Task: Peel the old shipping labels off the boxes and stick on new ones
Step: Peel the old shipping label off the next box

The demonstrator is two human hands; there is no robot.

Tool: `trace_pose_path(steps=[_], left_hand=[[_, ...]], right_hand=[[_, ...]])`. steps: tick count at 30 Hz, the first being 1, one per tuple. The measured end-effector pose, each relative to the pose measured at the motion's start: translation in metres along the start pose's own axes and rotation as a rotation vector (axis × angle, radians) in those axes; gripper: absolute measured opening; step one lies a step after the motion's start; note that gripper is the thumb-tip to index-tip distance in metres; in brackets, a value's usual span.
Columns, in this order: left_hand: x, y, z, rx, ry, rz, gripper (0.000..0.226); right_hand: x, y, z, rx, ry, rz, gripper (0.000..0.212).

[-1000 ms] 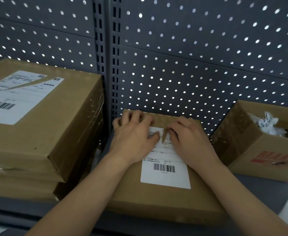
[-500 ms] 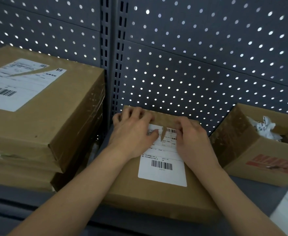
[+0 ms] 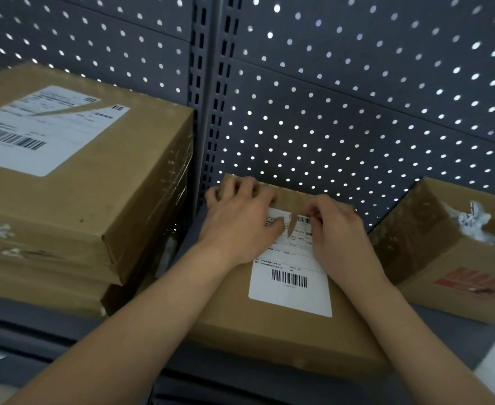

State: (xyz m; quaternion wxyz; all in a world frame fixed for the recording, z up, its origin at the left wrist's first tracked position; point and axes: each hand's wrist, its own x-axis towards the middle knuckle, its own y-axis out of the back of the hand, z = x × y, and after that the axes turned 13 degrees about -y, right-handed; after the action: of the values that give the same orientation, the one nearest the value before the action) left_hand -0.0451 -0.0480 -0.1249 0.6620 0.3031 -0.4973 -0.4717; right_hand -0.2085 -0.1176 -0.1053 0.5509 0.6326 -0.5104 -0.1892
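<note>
Label point(image 3: 290, 290), far corner in right hand point(image 3: 339, 238)

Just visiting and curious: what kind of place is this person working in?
Probably a warehouse or shipping stockroom: grey metal shelving with a perforated back panel, stacked cardboard boxes bearing barcoded shipping labels, and an open carton of crumpled paper.

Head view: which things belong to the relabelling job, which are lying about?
Job: flat brown cardboard box; its torn white shipping label, pressed by left hand, pinched by right hand; labelled brown box stack.
Lying about: open brown carton holding crumpled white paper; grey pegboard.
</note>
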Motion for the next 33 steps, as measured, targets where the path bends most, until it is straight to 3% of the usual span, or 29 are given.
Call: trace_pose_path(steps=[11, 18, 28, 33], left_hand=[[-0.001, 0.000, 0.000, -0.005, -0.001, 0.013, 0.041], [0.000, 0.000, 0.000, -0.006, -0.008, 0.008, 0.041], [0.000, 0.001, 0.000, -0.004, -0.002, 0.008, 0.039], [0.000, 0.000, 0.000, -0.006, -0.006, 0.006, 0.039]], right_hand=[[-0.001, 0.001, -0.001, 0.029, 0.012, -0.030, 0.022], [-0.002, -0.001, 0.008, 0.114, -0.103, -0.023, 0.021], [-0.001, 0.002, 0.004, -0.005, -0.056, -0.009, 0.021], [-0.002, 0.001, 0.009, 0.089, -0.105, -0.007, 0.020]])
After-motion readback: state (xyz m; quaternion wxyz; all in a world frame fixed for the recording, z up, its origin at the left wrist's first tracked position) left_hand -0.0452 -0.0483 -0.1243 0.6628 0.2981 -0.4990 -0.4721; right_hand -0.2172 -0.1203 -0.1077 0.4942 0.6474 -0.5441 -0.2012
